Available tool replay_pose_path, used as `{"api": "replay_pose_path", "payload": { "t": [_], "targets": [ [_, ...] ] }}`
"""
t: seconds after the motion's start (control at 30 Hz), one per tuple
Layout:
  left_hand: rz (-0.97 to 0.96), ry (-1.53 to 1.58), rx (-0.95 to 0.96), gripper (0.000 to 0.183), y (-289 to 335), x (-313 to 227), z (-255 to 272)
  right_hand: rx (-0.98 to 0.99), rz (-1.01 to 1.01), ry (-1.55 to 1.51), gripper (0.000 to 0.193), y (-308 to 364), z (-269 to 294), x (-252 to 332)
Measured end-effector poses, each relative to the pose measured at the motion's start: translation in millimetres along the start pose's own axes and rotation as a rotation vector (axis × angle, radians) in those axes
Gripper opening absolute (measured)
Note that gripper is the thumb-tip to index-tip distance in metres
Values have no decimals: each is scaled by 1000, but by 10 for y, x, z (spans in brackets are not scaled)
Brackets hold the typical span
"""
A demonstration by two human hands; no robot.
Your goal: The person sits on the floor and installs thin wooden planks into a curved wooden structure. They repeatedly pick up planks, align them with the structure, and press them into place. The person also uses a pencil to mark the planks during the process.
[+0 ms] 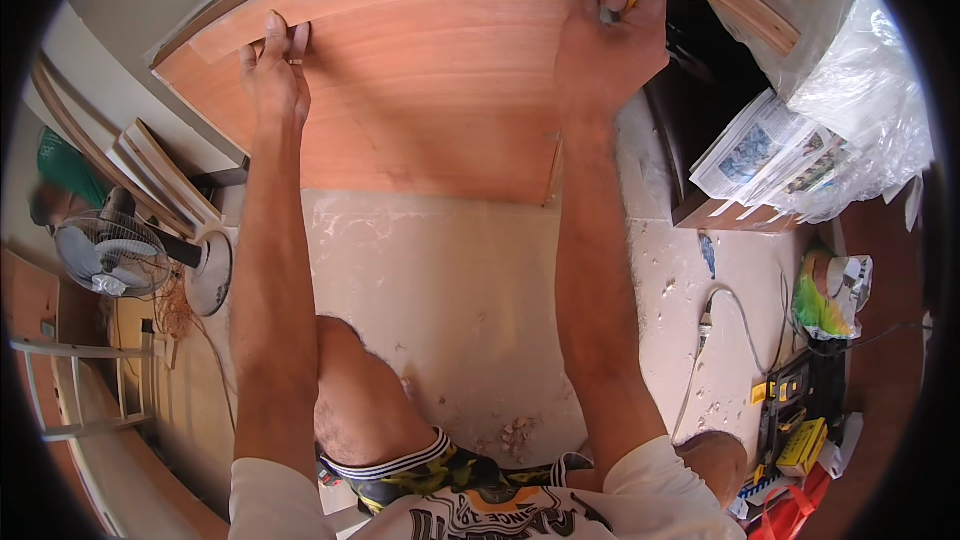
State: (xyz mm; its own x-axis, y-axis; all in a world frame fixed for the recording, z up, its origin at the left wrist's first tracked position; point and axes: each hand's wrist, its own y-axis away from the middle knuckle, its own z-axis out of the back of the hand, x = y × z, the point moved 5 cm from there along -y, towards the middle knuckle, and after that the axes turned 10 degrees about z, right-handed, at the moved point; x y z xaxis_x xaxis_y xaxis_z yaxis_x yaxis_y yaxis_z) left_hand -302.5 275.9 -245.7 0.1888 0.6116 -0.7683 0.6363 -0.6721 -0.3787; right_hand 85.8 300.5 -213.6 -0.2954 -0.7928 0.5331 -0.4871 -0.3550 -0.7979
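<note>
A wide reddish-brown wooden panel [430,70] stands in front of me, its long upper edge curving across the view. At its left, my left hand [275,75] is closed, with thumb and fingers gripping the panel by a dark gap near that upper edge. My right hand [612,55] makes a fist at the panel's right end. A small tool with a yellow part [630,4] shows between its fingers; most of it is hidden, so its kind is unclear. Both arms reach forward over my bent knees.
A grey fan [115,245] and a metal ladder [85,390] stand at left, near another person in green [70,168]. Newspapers [770,155] and plastic sheeting [870,90] cover things at right. A cable [745,325], a yellow box [802,448] and wood debris [515,435] lie on the floor.
</note>
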Motion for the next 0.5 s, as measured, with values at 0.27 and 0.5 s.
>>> {"api": "replay_pose_path", "payload": {
  "t": [0.27,0.5],
  "targets": [
    [-35,-46,-88,27,113,24,-98,-47,58,124,46,-17,-45,-133],
    [-103,-23,-17,24,27,165,-69,-63,53,131,44,-10,-44,-215]
  ]
}}
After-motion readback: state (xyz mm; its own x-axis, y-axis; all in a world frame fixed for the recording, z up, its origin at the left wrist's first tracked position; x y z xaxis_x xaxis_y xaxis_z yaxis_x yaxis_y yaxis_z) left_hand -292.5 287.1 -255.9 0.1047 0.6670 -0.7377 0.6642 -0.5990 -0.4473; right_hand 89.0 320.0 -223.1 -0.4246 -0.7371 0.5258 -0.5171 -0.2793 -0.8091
